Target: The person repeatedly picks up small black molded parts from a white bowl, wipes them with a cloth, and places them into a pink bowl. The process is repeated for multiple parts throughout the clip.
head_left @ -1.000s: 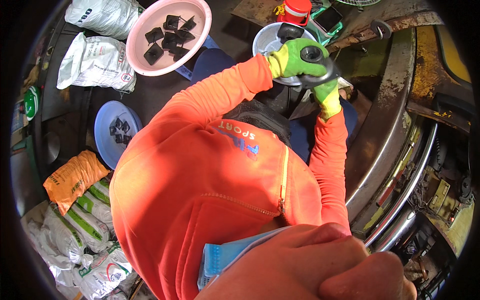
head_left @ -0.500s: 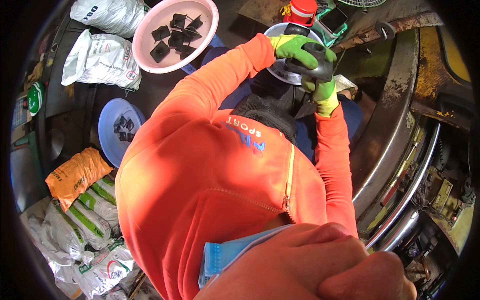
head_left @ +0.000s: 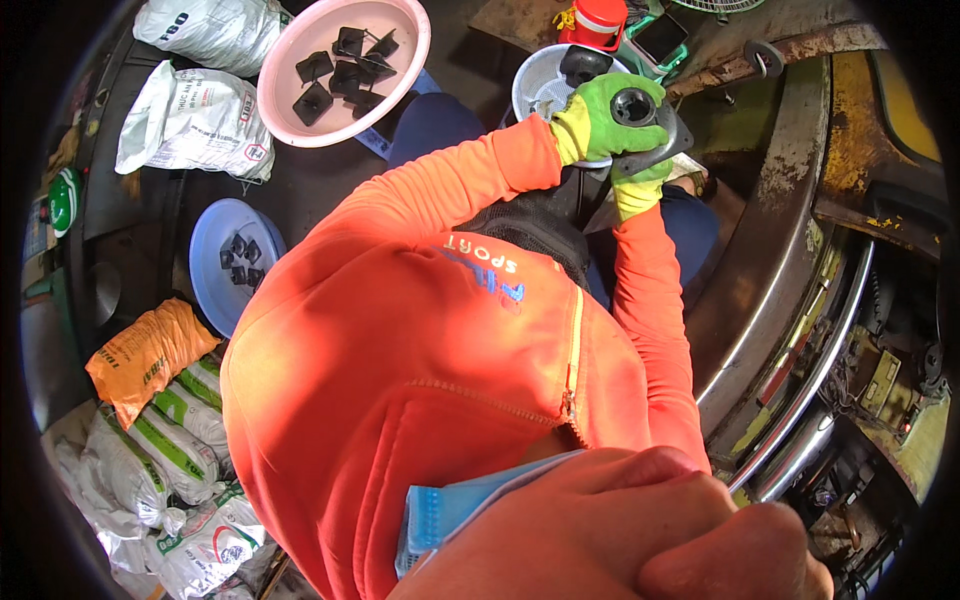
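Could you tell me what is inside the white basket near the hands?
A black piece shows at the far side of the white basket. The left hand hides the near right portion, so whatever lies there cannot be seen.

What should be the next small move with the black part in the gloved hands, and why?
Probably turn the black part a little, the left hand leading and the right hand steadying. The left hand lies across much of its surface, and the right hand sits at its lower edge in the picture, so a turn might bring the covered side into view.
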A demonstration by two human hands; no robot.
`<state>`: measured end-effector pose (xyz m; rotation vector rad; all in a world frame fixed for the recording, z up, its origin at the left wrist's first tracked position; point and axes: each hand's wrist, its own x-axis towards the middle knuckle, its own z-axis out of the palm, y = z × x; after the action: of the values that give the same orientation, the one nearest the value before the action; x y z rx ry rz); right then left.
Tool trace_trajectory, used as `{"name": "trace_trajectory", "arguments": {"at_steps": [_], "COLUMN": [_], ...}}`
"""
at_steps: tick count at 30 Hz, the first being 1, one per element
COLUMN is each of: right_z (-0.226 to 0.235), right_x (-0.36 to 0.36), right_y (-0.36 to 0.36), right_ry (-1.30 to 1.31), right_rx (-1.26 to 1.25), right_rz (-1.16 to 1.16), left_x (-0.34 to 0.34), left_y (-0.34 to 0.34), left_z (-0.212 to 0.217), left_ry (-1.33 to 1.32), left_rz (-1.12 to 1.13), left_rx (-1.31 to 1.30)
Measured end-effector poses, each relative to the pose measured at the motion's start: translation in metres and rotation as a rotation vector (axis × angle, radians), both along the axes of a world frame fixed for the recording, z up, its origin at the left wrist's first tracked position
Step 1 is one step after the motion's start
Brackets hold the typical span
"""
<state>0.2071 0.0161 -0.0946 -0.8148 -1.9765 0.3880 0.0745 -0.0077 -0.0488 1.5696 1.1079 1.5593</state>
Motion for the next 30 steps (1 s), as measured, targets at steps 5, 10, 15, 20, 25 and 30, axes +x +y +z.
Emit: {"name": "trace_trajectory", "arguments": {"at_steps": [5,10,15,20,25,30], "right_z": [0.018,0.012,-0.003,0.000,0.004,-0.002], "right_x": [0.005,0.011,0.023,0.029,0.015,0.003], "right_y": [0.005,0.005,0.004,-0.006,-0.010,0.010], "right_ry": [-0.068,0.027,0.046,0.360,0.571,0.213], "right_rx": [-0.055,-0.299,-0.592,-1.320,-1.454,-0.536], "right_rz": [0.174,0.260,0.425,0.621,0.693,0.197], "left_x": [-0.012,-0.024,-0.038,-0.045,-0.051,-0.047], "left_y": [0.009,0.009,0.011,0.017,0.033,0.024], "left_z": [-0.003,-0.008,-0.003,-0.006,0.003,0.009], "left_ry": [0.033,0.087,-0.007,0.060,0.022,-0.019], "left_rz": [-0.133,-0.242,-0.551,-0.856,-0.944,-0.603], "left_rx": [-0.061,0.008,-0.134,-0.170,-0.237,-0.273]}}
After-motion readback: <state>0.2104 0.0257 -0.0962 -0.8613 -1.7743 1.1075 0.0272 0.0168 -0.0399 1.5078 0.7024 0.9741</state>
